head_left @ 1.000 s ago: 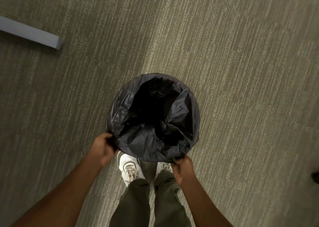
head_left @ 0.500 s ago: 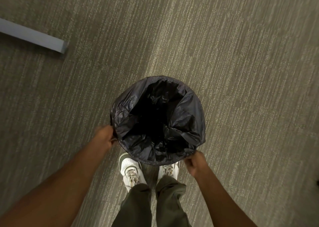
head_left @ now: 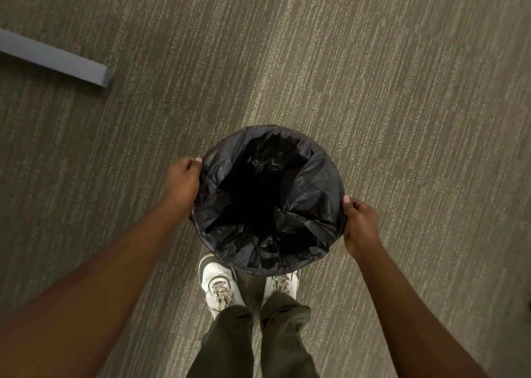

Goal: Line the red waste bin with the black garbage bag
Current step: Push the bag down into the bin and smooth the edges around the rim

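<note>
The black garbage bag sits open inside a round bin, seen straight from above, with its edge folded over the whole rim. The bag covers the bin, so no red shows. My left hand is closed on the bag's edge at the rim's left side. On the right side of the rim my right hand pinches the bag's edge. The bag's inside is crumpled and dark.
Grey-green carpet lies all around the bin. My two white shoes stand just below it. The end of a blue-grey bar lies on the floor at the upper left.
Both hands have slid along the rim away from me, from its near edge to its left and right sides. The bag lies smoother around the rim.
</note>
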Available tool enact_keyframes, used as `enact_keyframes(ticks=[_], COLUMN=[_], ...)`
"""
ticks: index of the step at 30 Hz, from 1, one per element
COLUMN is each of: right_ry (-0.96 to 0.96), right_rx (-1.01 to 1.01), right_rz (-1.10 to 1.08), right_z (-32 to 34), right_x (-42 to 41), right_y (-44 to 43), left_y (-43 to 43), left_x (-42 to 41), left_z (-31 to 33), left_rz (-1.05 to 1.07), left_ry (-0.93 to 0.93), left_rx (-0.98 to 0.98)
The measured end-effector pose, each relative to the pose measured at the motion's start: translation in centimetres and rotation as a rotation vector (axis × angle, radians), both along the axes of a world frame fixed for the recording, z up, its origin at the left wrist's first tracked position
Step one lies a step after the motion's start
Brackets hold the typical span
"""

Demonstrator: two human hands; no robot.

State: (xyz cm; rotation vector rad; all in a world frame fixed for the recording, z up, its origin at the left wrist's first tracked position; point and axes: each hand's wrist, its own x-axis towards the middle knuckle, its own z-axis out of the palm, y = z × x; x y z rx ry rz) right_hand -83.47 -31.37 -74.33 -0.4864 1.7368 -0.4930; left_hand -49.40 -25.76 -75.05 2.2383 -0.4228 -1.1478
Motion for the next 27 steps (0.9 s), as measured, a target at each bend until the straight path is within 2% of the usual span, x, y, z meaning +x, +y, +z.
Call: enact_keyframes(ticks=[2,7,10,12,13,15,16,17,18,19,21,22,24,27], right_ry=[0.106,0.589,0.664,0.733,0.821,1.005,0.973,0.838,0.664,0.503,0.322,0.311,0.374,0.523], right_rx=[0.052,0.037,0.018,-0.008,-0.077,-0.390,-0.577,-0.728,-0.813,-0.816,-0.661,-0.565,-0.399,-0.228], right_rz=[0.042,0.367,0.409,0.346,0.320,0.384,0.485,0.631,0.812,1.015,1.360,1.442,1.439,1.313], right_z=[-0.3,-1.1,-0.7,0.1,0.6,1.8,2.3,2.8,3.1,2.9,1.7,0.7,-0.9,-2.4], right_x=[-0.2,0.0,0.6,1.5,2.3,4.4,5.9,7.5,9.1,10.3,12.2,12.7,13.0,11.7], right_y=[0.0,-0.7,-1.8,-2.5,-2.6,-2.2,-1.7,-0.9,0.1,1.2,2.5,2.9,3.1,2.6], left_y=[0.0,-0.5,-0.9,-1.1,-1.2,-0.9,-0.6,-0.3,0.1,0.4,0.9,1.0,1.3,1.3], left_x=[-0.2,-0.3,0.0,0.1,0.2,0.0,-0.2,-0.5,-0.9,-1.3,-1.9,-2.1,-2.4,-2.6], left_z=[-0.3,-0.2,-0.3,-0.3,-0.3,-0.1,0.1,0.4,0.6,0.9,1.3,1.3,1.4,1.2], left_rz=[0.057,0.091,0.078,0.063,0.043,-0.005,-0.029,-0.048,-0.066,-0.091,-0.151,-0.179,-0.217,-0.243], left_ry=[0.037,0.131,0.103,0.042,-0.006,-0.125,-0.184,-0.237,-0.279,-0.312,-0.352,-0.367,-0.382,-0.360], left_rx=[0.027,0.152,0.181,0.167,0.158,0.142,0.131,0.116,0.105,0.101,0.087,0.076,0.060,0.094])
